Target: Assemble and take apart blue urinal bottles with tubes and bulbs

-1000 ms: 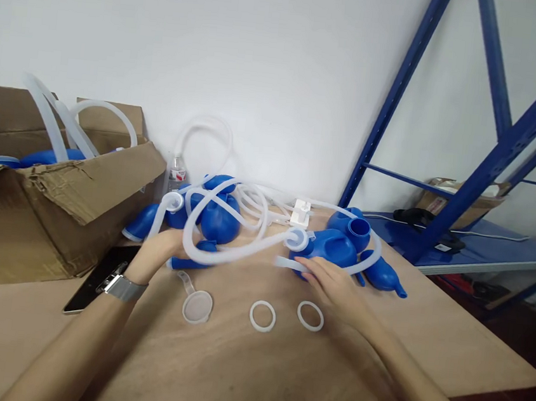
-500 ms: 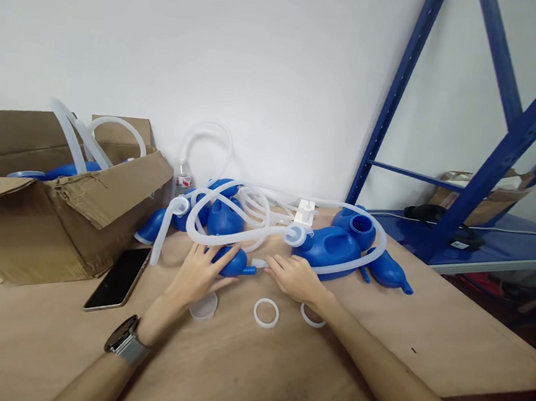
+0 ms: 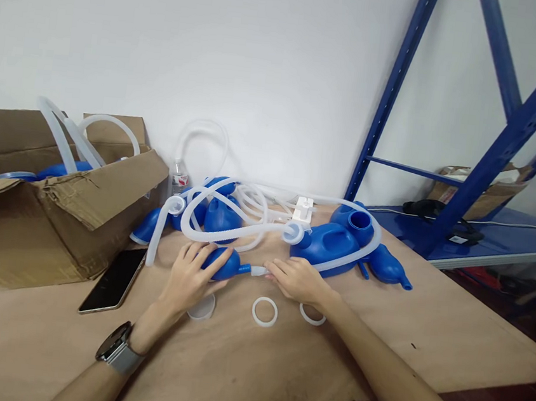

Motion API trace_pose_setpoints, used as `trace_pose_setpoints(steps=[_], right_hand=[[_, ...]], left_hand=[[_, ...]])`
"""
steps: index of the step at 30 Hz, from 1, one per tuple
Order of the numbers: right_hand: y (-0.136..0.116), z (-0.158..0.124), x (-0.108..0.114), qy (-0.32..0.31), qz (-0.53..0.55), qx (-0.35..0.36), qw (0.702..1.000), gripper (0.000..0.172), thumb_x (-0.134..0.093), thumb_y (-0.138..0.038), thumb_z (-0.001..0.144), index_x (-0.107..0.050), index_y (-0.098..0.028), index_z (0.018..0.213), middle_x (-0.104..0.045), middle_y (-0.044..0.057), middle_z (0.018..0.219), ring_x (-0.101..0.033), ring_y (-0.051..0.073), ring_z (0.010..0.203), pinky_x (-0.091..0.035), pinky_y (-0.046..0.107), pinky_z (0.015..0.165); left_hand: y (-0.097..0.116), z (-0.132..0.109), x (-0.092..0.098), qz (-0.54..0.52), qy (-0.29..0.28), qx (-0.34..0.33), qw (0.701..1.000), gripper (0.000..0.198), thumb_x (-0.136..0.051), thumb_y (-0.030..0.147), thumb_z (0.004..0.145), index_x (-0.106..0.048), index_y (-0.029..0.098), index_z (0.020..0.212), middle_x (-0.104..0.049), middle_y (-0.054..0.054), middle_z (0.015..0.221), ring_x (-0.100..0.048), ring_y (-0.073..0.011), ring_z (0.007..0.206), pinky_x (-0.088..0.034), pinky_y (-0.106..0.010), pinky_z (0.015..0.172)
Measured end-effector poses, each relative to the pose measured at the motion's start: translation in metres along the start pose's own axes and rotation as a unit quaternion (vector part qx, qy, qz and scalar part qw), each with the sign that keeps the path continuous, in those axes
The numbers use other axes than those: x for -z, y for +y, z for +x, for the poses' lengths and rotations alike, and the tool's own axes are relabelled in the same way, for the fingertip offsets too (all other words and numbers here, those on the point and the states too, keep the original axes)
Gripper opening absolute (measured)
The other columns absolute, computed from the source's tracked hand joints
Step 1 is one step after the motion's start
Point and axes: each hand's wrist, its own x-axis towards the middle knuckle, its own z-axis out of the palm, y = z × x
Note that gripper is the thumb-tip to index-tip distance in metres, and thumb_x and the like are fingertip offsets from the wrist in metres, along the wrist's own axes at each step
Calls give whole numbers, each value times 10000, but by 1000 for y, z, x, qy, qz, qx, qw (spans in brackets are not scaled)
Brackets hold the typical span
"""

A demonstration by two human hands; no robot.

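On the table, my left hand (image 3: 193,272) is closed around a rounded blue plastic piece (image 3: 225,265) with a narrow ribbed spout pointing right. The fingers of my right hand (image 3: 295,279) pinch a clear tube by its whitish end fitting (image 3: 258,271). That fitting meets the spout's tip in line; whether it is pushed over it, I cannot tell. Behind my hands loops a thick translucent hose (image 3: 226,234) with a white cap (image 3: 293,233). A blue handled bottle (image 3: 328,245) lies just beyond my right hand. Near my wrists rest a clear disc (image 3: 202,308) and white rings (image 3: 264,312).
At the left, an open cardboard box (image 3: 34,233) holds blue parts and hoses, with a phone (image 3: 113,280) beside it. More blue bottles (image 3: 222,218) and a small water bottle (image 3: 179,178) stand by the wall. A blue metal shelf (image 3: 479,238) adjoins the table's right side.
The blue piece has shifted slightly left in my left hand. Its spout tip and the tube's fitting, offset before, now line up end to end. The view has shifted a little.
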Motion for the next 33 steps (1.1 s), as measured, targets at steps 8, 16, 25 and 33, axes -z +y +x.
trace_pose_setpoints(steps=[8, 16, 25, 33], right_hand=[[-12, 1, -8, 31, -29, 27, 999, 385, -377, -394, 1135, -650, -155, 1005, -654, 15, 702, -612, 143, 584, -264, 317, 544], [-24, 2, -5, 20, -24, 64, 997, 412, -332, -376, 1144, -594, -181, 893, -611, -1, 693, -579, 147, 552, -233, 342, 534], [-27, 0, -4, -2, 14, 48, 999, 436, -294, -357, 1148, -587, -172, 884, -636, 16, 695, -568, 152, 545, -168, 354, 538], [-36, 1, 0, -11, 71, 7, 997, 488, -242, -377, 1150, -582, -174, 866, -652, 31, 683, -536, 155, 524, -176, 352, 535]], left_hand=[[12, 3, -4, 30, 121, -130, 984, 433, -655, 369, 977, -655, 145, 1348, -686, -184, 1130, -621, -347, 1057, -480, -466, 894], [13, 0, -5, 41, 123, -189, 973, 461, -657, 431, 986, -649, 139, 1342, -687, -135, 990, -653, -296, 959, -497, -392, 795], [21, 1, 2, 45, 115, -192, 974, 421, -660, 377, 988, -652, 151, 1343, -686, -133, 1012, -642, -289, 959, -496, -391, 797], [27, 1, 10, 45, 140, -182, 972, 416, -644, 384, 998, -660, 139, 1334, -684, -130, 976, -629, -287, 905, -497, -402, 775]])
